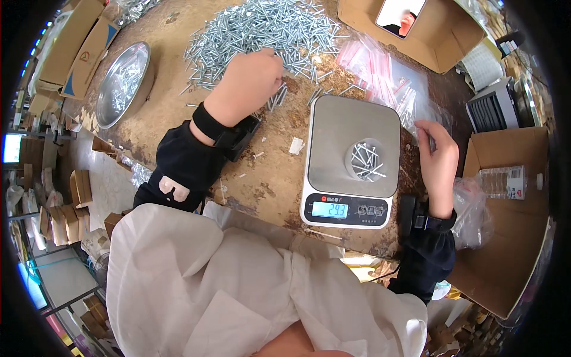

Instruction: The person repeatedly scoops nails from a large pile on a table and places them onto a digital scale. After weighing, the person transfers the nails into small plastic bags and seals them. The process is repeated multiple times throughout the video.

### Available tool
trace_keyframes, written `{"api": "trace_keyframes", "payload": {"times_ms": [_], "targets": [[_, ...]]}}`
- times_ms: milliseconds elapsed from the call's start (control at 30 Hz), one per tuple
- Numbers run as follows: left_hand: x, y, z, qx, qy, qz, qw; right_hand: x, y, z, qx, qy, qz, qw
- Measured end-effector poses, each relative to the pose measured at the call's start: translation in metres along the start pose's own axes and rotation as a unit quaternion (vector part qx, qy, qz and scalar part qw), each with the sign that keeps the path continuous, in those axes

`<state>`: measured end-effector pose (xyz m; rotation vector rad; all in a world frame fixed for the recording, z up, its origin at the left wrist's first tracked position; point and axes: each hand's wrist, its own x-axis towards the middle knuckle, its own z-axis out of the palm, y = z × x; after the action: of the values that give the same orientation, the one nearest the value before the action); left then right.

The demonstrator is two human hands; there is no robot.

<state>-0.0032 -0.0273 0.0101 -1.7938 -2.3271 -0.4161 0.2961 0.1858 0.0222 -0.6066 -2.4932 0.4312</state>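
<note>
Worn brown worktable (267,172) among cardboard boxes (511,238); left fingers (270,65) clutching screws (277,96), right fingers (423,128) pinching bag (416,101).

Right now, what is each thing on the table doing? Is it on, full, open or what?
Scale: switched on, display lit.
Clear cup on the scale: partly filled with screws.
Screw pile: loose, spread on the table.
Metal bowl: holds a few screws.
Left hand: closed on a bunch of screws.
Right hand: pinching a small clear bag.
Water bottle: lying on its side.
</note>
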Motion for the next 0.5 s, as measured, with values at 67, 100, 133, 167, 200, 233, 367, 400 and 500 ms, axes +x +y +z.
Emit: {"api": "trace_keyframes", "payload": {"times_ms": [67,100,133,167,200,233,367,400,500], "targets": [[0.001,0.001,0.001,-0.015,-0.005,0.016,1.000,0.000,-0.001,0.000,0.003,-0.005,0.004,1.000],[0.001,0.000,0.001,-0.034,-0.002,0.014,0.999,0.000,-0.001,0.000,0.004,-0.006,0.002,1.000],[0.001,-0.002,0.001,-0.054,0.000,0.012,0.998,0.001,-0.002,-0.001,0.005,-0.007,0.001,1.000],[0.002,-0.004,0.001,-0.073,0.002,0.011,0.997,0.001,-0.002,0.000,0.009,-0.007,-0.001,1.000],[0.003,-0.006,0.002,-0.085,0.008,0.014,0.996,0.001,-0.002,0.000,0.012,-0.006,-0.002,1.000],[0.003,-0.008,0.004,-0.096,0.014,0.016,0.995,0.001,-0.002,0.000,0.015,-0.006,-0.003,1.000],[0.003,-0.008,-0.001,-0.117,-0.008,0.004,0.993,0.001,-0.003,-0.001,0.019,-0.008,-0.007,1.000],[0.003,-0.010,0.000,-0.124,-0.005,0.008,0.992,0.001,-0.003,-0.001,0.019,-0.009,-0.008,1.000],[0.005,-0.011,0.001,-0.143,0.021,0.023,0.989,0.000,-0.004,-0.001,0.023,-0.011,-0.008,1.000]]}}
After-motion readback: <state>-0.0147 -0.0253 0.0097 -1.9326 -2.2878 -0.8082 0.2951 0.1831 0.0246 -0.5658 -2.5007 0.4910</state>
